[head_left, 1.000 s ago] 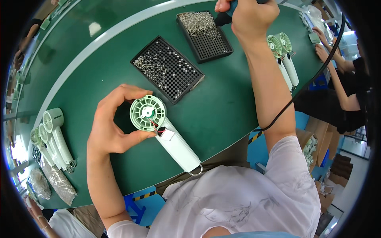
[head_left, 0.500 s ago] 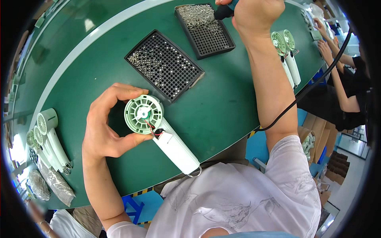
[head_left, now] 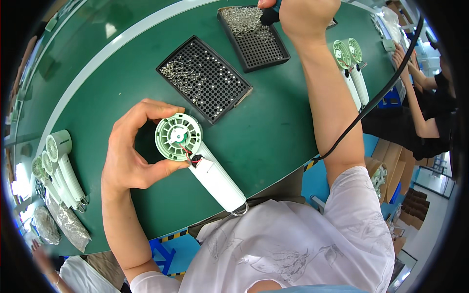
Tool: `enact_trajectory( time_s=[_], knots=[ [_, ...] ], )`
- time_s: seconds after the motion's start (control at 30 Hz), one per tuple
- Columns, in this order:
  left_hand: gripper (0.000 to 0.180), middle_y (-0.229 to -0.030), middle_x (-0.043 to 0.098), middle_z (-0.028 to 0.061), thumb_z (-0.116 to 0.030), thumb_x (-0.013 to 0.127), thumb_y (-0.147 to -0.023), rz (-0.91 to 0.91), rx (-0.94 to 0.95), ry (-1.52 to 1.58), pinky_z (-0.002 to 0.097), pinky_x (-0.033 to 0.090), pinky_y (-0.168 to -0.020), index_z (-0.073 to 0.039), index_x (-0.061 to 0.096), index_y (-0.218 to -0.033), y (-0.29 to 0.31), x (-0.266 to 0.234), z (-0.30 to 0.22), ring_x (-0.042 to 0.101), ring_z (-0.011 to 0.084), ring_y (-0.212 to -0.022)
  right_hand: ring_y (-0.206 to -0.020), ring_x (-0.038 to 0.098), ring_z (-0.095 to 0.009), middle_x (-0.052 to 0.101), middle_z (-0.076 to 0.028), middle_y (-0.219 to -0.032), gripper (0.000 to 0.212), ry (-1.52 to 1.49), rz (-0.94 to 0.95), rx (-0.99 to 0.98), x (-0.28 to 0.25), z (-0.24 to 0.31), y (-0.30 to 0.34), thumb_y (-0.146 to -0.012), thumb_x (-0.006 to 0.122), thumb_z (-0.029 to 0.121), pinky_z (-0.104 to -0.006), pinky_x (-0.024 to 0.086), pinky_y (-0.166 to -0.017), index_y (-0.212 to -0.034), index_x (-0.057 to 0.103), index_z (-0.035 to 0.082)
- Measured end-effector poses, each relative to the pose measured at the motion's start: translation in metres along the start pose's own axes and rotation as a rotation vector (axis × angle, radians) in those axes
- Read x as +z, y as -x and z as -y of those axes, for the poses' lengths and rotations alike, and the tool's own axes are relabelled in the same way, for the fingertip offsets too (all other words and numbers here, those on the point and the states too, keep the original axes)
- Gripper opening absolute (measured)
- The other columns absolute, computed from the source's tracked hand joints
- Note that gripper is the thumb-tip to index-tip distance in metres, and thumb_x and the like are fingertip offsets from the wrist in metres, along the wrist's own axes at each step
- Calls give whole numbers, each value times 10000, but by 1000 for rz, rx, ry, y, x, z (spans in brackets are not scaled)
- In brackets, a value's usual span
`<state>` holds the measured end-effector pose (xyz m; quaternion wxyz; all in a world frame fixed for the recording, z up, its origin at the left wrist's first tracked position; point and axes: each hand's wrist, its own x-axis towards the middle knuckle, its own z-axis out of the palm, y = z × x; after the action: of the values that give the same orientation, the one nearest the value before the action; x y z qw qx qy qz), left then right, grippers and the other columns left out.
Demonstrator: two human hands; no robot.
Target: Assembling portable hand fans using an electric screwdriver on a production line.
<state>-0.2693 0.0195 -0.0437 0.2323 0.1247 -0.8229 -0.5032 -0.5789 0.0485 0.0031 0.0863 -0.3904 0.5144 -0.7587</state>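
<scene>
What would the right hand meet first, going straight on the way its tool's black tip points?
Likely the heaped silver screws in the upper black tray: the dark tool in the right hand points left toward them. Tip height is unclear; it may pass above.

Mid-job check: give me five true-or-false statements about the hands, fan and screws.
1. The left hand holds a handheld fan. True.
2. The right hand grips a dark-tipped tool. True.
3. The left hand holds the fan by its metal loop. False: it holds the round head.
4. Loose screws lie in the black tray nearest the fan. True.
5. The fan's wires are hidden. False: red wires show at its head.
</scene>
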Motion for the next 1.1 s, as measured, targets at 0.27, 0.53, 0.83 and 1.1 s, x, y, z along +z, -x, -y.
enact_trajectory(
  time_s=[0.27, 0.53, 0.83, 1.1],
  knots=[
    [656, -1126, 726, 114, -210, 962, -604, -13, 4, -9, 336, 517, -861, -5, 677, -1157, 0, 0, -1, 678, 226, -987, -426, 562, -140, 579, -44, -596, 245, -91, -55, -21, -4, 8, -2, -979, 743, 185, -284, 462, -413, -846, 632, 12],
    [636, -1040, 712, 99, -242, 945, -646, 5, 27, -77, 341, 525, -839, -11, 683, -1177, 2, -5, -1, 663, 232, -917, -417, 500, -152, 514, -12, -616, 235, -278, -155, 2, 20, 65, 22, -1029, 642, 264, -336, 450, -421, -972, 628, 36],
    [632, -1076, 714, 81, -223, 949, -653, 5, 9, -81, 359, 538, -868, -31, 677, -1191, 2, -6, -1, 689, 233, -1010, -408, 497, -165, 496, -6, -586, 285, -395, 43, 272, 58, 104, 94, -1079, 544, 323, -346, 465, -424, -1009, 643, 66],
    [627, -1033, 706, 89, -219, 944, -651, -1, 43, -71, 370, 536, -866, -31, 667, -1181, 3, -4, -1, 681, 239, -974, -397, 505, -188, 485, -17, -550, 345, -422, 246, 484, 69, 116, 113, -1113, 471, 357, -368, 483, -426, -1026, 653, 78]
  ],
)
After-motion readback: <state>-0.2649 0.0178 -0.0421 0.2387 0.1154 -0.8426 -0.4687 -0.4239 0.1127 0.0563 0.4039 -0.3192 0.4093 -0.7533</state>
